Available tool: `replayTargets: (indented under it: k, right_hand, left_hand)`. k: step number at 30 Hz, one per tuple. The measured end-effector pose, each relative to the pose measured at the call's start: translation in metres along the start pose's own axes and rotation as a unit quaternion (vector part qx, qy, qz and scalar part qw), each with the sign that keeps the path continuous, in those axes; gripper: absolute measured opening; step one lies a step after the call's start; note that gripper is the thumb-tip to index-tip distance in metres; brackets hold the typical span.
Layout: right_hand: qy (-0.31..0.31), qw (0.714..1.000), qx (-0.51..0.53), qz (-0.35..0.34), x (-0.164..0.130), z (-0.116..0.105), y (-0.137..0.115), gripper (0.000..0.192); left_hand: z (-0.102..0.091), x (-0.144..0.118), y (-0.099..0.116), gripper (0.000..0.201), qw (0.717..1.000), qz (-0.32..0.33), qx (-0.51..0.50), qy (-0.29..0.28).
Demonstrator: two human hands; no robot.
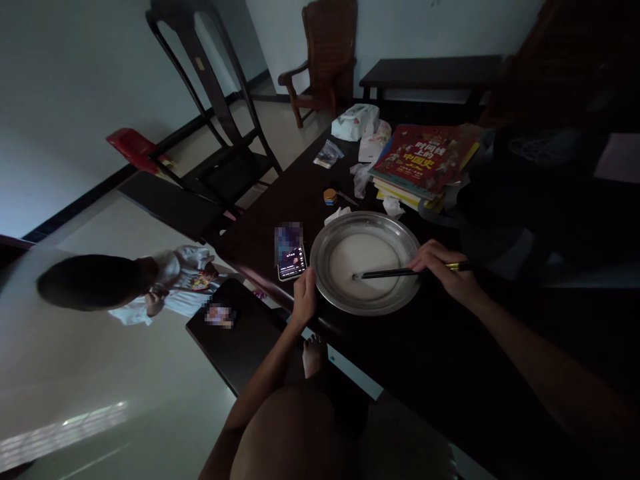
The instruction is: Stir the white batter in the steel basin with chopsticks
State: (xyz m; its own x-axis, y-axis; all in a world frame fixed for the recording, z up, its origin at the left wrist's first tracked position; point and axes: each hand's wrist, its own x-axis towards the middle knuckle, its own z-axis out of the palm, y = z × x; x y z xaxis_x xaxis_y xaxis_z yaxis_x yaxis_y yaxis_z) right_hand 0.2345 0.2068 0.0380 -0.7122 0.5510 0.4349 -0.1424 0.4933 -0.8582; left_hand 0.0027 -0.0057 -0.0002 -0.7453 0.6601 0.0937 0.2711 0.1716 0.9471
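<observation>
A wide metal basin [324, 283] sits on the dark table, holding a milky white liquid [363, 253]. My left hand [303, 297] grips its near left rim, the thumb lying up along the edge and the other fingers mostly hidden. In my right hand [444, 265], at the basin's right rim, is a pair of dark chopsticks [385, 273] with gold-coloured ends. They slant nearly flat across the basin, and their tips reach into the white liquid. A phone [291, 253] with a lit screen lies just left of the basin.
Behind the basin are a stack of books [425, 157], crumpled tissues [393, 207], a small round jar [330, 196] and plastic packs [329, 154]. A person in a white shirt [183, 283] stands at left by a dark bench [235, 347]. A high-backed chair [225, 163] stands beyond.
</observation>
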Motion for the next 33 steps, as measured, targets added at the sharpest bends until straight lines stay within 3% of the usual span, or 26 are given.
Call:
replayTargets:
  k: [6, 11, 16, 21, 25, 30, 33]
  right_hand:
    - [0.028, 1.0, 0.012, 0.005, 0.0011, -0.0009, -0.0015, 0.036]
    - [-0.007, 1.0, -0.002, 0.004, 0.0008, 0.0008, -0.0029, 0.03]
    - [0.028, 1.0, 0.007, 0.007, 0.0011, 0.0, -0.0035, 0.036]
    - [-0.006, 1.0, -0.013, 0.01, 0.0008, 0.0009, -0.0032, 0.03]
    - [0.03, 0.999, -0.004, 0.018, 0.0004, -0.001, -0.0026, 0.037]
    - [-0.002, 1.0, -0.015, 0.01, 0.0004, 0.0004, -0.0019, 0.033]
    - [0.028, 0.999, -0.027, 0.011, 0.0012, 0.0004, -0.0021, 0.032]
  left_hand:
    - [-0.0006, -0.0003, -0.0008, 0.062, 1.0, 0.002, 0.002, -0.005]
    - [-0.0003, 0.0, 0.0, 0.063, 1.0, 0.002, -0.002, -0.005]
    - [-0.0008, 0.0001, -0.0001, 0.062, 1.0, 0.001, -0.001, -0.004]
    - [-0.0009, -0.0003, 0.0, 0.062, 1.0, 0.008, 0.001, -0.004]
    - [-0.0013, 0.0, 0.0009, 0.062, 1.0, 0.012, 0.003, -0.004]
    - [-0.0012, 0.0, 0.0004, 0.062, 1.0, 0.005, 0.001, -0.001]
    - [-0.001, -0.0004, -0.0001, 0.061, 1.0, 0.003, -0.004, -0.005]
